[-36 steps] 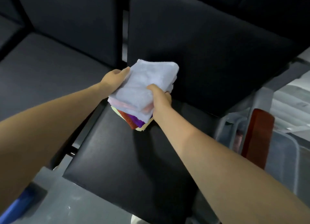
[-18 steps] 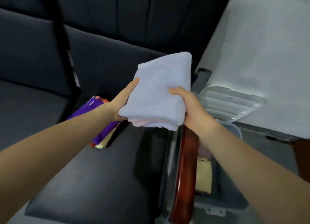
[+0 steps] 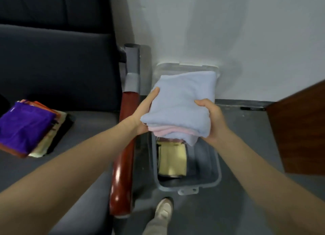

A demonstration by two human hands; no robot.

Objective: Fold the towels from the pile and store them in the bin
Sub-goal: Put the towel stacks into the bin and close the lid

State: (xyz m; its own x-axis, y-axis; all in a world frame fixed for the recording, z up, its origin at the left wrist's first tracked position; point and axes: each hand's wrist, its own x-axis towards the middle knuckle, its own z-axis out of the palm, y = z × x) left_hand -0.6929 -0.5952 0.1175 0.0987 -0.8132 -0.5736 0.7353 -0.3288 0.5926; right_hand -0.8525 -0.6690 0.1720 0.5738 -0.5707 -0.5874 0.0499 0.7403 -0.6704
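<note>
Since half a second ago the folded towels have swung further right, off the seat and across the armrest, so that they now hang above the bin rather than over the armrest, and the view has tipped down to take in the whole bin.

At the left edge of the frame a pile of towels point(image 3: 26, 127) lies on the dark sofa seat point(image 3: 84, 115), a purple one on top with orange, cream and black edges showing beneath it. Right of it, running down the middle of the frame, is the glossy red-brown armrest point(image 3: 123, 173) with a grey post above it.

The left hand point(image 3: 142, 115) holds the left side of the folded stack point(image 3: 182, 104), fingers straight up along its edge and palm beneath the near corner. The stack is a pale blue towel with a pink one under it. The right hand point(image 3: 211, 118) grips the stack's right side, thumb curled over the top and fingers underneath.

Directly below the stack sits the grey bin point(image 3: 215, 168) on the floor against the white wall, with a folded yellow towel point(image 3: 173, 159) already lying inside on its left. Below the bin, a light shoe point(image 3: 164, 209) shows. At the right edge stands a dark brown wooden panel point(image 3: 299, 129).
</note>
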